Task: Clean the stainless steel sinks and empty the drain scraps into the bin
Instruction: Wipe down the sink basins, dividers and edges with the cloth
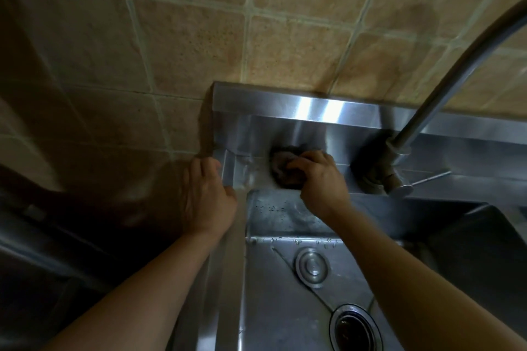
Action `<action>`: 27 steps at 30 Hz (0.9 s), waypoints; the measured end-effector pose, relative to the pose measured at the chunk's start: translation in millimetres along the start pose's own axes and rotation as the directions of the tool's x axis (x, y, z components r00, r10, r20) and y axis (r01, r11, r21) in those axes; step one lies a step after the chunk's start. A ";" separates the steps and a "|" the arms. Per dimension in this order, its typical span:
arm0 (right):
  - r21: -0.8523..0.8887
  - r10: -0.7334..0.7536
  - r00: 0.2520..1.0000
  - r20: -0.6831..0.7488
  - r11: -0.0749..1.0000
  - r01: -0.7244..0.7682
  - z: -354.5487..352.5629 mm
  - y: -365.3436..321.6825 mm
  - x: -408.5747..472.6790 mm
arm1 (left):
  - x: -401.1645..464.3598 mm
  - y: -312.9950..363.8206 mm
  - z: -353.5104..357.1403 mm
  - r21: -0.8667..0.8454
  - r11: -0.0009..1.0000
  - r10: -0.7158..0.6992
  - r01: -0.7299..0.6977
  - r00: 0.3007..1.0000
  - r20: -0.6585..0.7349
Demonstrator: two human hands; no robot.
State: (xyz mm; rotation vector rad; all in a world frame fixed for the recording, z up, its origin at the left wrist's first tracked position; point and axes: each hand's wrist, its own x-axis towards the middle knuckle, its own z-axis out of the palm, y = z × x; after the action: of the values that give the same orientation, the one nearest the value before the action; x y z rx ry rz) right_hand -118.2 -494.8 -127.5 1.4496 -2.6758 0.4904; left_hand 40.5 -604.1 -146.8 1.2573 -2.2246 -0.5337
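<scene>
Nearest the camera, in the floor of the stainless steel sink (285, 308), the drain strainer (355, 329) sits in its hole with dark matter inside that may be scraps, so the emptying into the bin looks not yet done; no bin is in view. Just beyond it lies a round, ridged metal drain cover (312, 266), and water beads dot the basin's back wall, which suggests the bowl has been wetted or rinsed. Further back, the left hand (206, 196) rests on the sink's left rim at the corner, fingers loosely bent over the edge and holding nothing. The right hand (319, 177) grips a dark, crumpled scouring pad or cloth (285, 168) — fingers curled over it — pressing it onto the back ledge, where a pale, soapy smear shows to the left. I judge the scrubbing to be mid-way: the ledge is in hand, the drain is left. At right a dull grey faucet (427, 111) curves up from its base. Behind all stands the backsplash's brushed steel strip, then the tiled wall (299, 45) — rough, mottled tan squares with pale grout.
</scene>
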 end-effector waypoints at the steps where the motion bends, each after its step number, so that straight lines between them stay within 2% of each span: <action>1: -0.020 0.047 0.998 -0.041 0.999 -0.048 -3.8 0.7 -1.9 | -0.5 0.7 -0.4 0.001 1.000 0.002 -0.002 1.000 0.002; 3: -0.071 0.231 0.965 -0.128 0.968 -0.241 -11.6 12.9 -3.3 | -0.6 1.2 -0.6 0.010 1.000 0.005 -0.005 1.000 0.005; 4: -0.102 0.324 0.939 -0.115 0.937 -0.335 -14.1 23.6 -4.2 | 0.0 1.4 0.1 0.014 1.000 0.006 -0.006 1.000 0.008; 5: -0.138 0.383 0.921 -0.072 0.911 -0.390 -14.4 34.9 -6.0 | 1.2 1.9 1.2 0.009 1.000 0.007 -0.007 1.000 0.007; 7: -0.123 0.398 0.917 -0.036 0.908 -0.399 -6.1 45.8 -11.6 | 3.1 2.0 4.1 -0.028 1.000 0.006 -0.006 1.000 0.003; 12: 0.039 0.314 0.933 -0.178 0.949 -0.312 21.3 33.7 -15.4 | 3.8 1.0 6.7 -0.056 0.998 -0.010 0.011 1.000 0.016; 15: 0.044 0.095 0.985 -0.143 0.995 -0.090 30.3 3.9 -10.9 | 3.1 -0.1 4.4 -0.122 0.992 -0.024 0.028 0.999 0.031; 18: 0.064 -0.125 0.991 -0.045 0.990 0.127 45.8 -38.9 3.4 | 2.2 1.0 -2.5 -0.274 0.958 -0.092 0.082 0.995 -0.026; 20: 0.128 -0.149 0.989 0.003 0.981 0.147 48.5 -63.2 14.1 | 1.5 -0.7 -8.3 -0.355 0.926 -0.158 0.128 0.986 -0.058; 22: 0.204 -0.129 0.985 0.119 0.974 0.103 48.9 -74.9 21.1 | 0.1 -6.2 -14.9 -0.395 0.905 -0.208 0.158 0.974 -0.088; 27: 0.304 -0.141 0.974 0.177 0.949 0.083 55.1 -72.4 28.4 | -20.5 -20.4 -40.5 -0.333 0.927 -0.215 0.173 0.972 -0.092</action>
State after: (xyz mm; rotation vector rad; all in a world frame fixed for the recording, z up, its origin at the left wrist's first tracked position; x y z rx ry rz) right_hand -68.8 -571.1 -156.0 1.8063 -2.7365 0.8070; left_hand 87.8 -599.5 -131.7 1.3017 -1.8262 -0.8333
